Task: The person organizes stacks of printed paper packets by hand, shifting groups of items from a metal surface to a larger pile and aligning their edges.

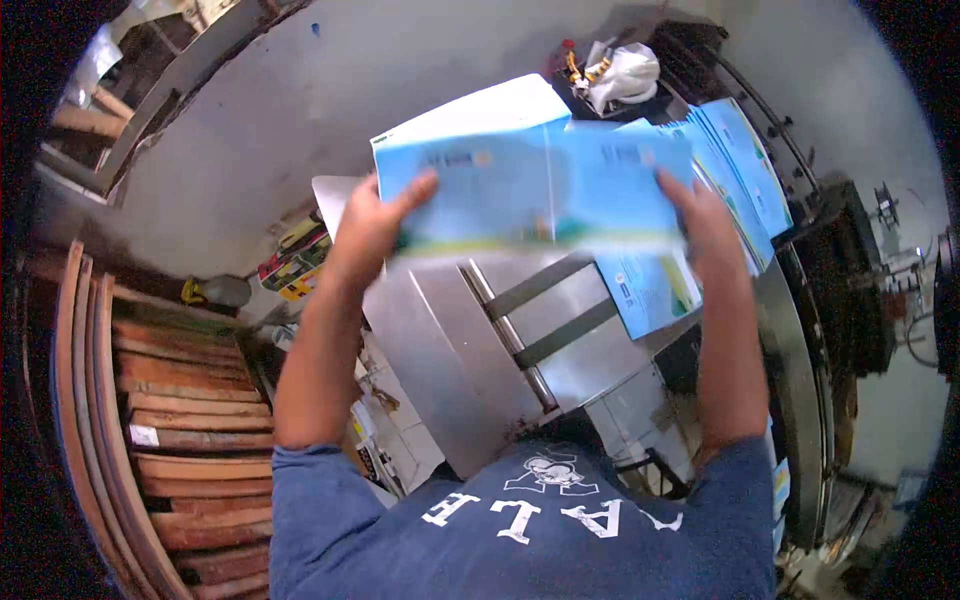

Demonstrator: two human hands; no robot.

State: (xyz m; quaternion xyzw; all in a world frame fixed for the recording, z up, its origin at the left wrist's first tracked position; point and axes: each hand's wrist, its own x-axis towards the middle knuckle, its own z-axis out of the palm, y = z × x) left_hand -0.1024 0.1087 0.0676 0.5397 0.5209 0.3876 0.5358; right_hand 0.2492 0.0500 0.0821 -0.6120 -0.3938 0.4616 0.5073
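A wide light-blue printed sheet (500,195) with a greenish lower edge is held up in front of me, slightly blurred. My left hand (375,215) grips its left end, thumb on the face. At the other end my right hand (700,215) pinches it the same way. The fingers behind the sheet are hidden. Just beyond lies a stack of sheets (490,105) with a white top. Below the right part of the held sheet, another blue printed sheet (650,295) rests on the metal machine bed (430,340).
Dark belts (565,335) and a steel roller (500,320) cross the machine bed. Fanned blue printed sheets (745,170) lie at the right. A white plastic bag (625,75) and tools sit at the back. Stacked wooden boards (200,440) stand on the left.
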